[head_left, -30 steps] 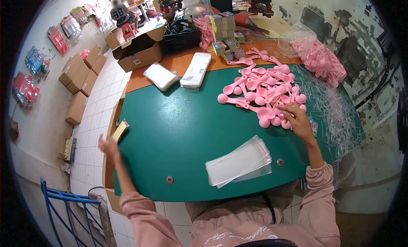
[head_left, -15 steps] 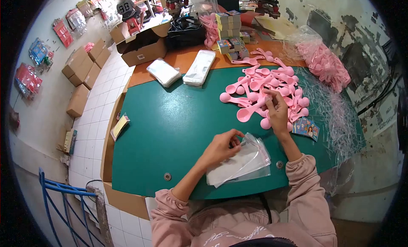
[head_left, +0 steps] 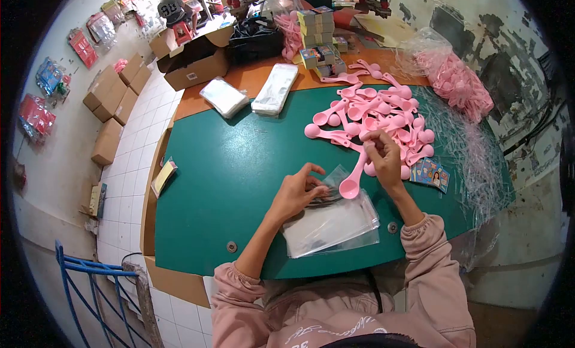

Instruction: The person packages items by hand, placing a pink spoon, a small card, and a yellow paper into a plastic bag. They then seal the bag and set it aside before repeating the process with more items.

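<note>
My right hand (head_left: pixel 385 162) is closed on the handle end of a pink spoon (head_left: pixel 350 186), whose bowl hangs down over the clear plastic bags (head_left: pixel 332 225). The fingers of my left hand (head_left: pixel 299 191) are curled at the top edge of a clear bag, and its opening seems lifted there. More bags lie flat beneath it near the table's front edge. Behind my right hand is a heap of pink spoons (head_left: pixel 383 111). Small printed cards (head_left: pixel 430 174) lie to the right of that hand.
Two stacks of clear bags (head_left: pixel 274 90) lie at the back of the green table (head_left: pixel 203 186). Bundled cards (head_left: pixel 317 36), an open carton (head_left: pixel 197 66) and bagged pink spoons (head_left: pixel 455 84) stand behind. Plastic strips (head_left: pixel 473 156) cover the right side. A person (head_left: pixel 173 12) sits far back.
The pink spoon has moved toward me and swung down over the bags. My left hand has shifted slightly left, lifting a bag's edge. The whole view has shifted a little.
</note>
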The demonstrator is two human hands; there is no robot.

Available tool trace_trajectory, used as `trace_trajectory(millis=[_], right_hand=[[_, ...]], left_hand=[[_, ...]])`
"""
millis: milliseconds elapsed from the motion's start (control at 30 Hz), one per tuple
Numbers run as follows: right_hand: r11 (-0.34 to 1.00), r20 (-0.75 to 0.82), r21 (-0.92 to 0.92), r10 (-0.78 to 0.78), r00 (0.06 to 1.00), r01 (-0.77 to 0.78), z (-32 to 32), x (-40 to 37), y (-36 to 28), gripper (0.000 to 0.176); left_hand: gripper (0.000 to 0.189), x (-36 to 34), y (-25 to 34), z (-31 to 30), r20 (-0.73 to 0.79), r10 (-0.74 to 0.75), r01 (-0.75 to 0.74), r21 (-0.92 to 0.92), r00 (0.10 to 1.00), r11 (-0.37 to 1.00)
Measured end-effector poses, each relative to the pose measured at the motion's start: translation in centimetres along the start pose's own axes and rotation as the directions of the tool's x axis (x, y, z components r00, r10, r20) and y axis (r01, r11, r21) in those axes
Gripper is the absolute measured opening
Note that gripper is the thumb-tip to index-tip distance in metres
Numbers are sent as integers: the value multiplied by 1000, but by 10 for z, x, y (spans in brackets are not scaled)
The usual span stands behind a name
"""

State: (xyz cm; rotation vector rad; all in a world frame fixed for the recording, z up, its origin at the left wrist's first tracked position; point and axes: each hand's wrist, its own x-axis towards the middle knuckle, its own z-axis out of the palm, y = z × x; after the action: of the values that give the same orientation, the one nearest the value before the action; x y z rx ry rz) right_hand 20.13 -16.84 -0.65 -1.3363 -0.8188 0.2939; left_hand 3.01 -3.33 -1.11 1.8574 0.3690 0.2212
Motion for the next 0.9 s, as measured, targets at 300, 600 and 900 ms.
trace_trajectory(millis=[300,600,900], right_hand=[[890,182,-441,-33,983,112,7,-3,-9,6],[915,-81,-393,-138,987,96,4,1,0,10],[974,-117,-171,-169,979,148,15,-8,-5,13]], left_hand=[[24,10,-7,-19,-1,152,-146,289,988,946],[41,5,7,-27,50,-166,171,-453,985,875],[41,10,-4,-20,47,-202,196,-519,978,832]])
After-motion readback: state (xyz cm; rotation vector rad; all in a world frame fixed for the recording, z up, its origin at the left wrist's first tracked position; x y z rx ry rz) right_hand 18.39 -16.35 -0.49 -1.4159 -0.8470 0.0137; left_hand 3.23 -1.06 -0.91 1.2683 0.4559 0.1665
